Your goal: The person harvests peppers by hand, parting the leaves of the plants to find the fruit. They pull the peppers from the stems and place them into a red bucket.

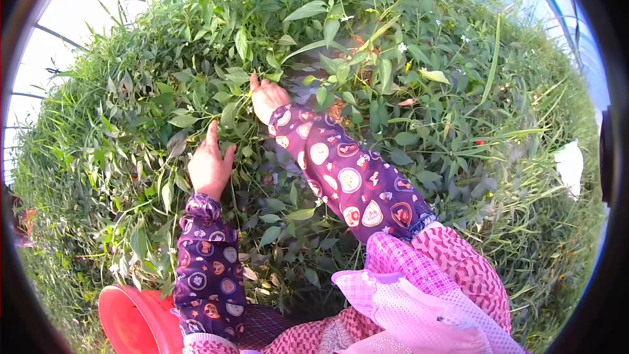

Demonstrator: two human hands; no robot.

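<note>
My left hand (210,165) is among the leaves of a bushy green plant (229,115), its index finger stretched up and its thumb held apart. It touches the foliage, and I see nothing gripped in it. Farther up and to the right, my right hand (269,99) reaches into the same plant. One of its fingers points upward beside the leaves and another is bent; the remaining fingertips are partly hidden. Thin stems and pointed leaves lie between the two hands. Dark patterned sleeve covers (347,177) run along both forearms.
A red bucket (134,321) stands at the lower left by my left arm. Dense plants with small white flowers (401,47) and long grass surround me. A white object (569,167) hangs at the right. Pink cloth (419,308) hangs in front of my body. Curved frame tubes arch behind.
</note>
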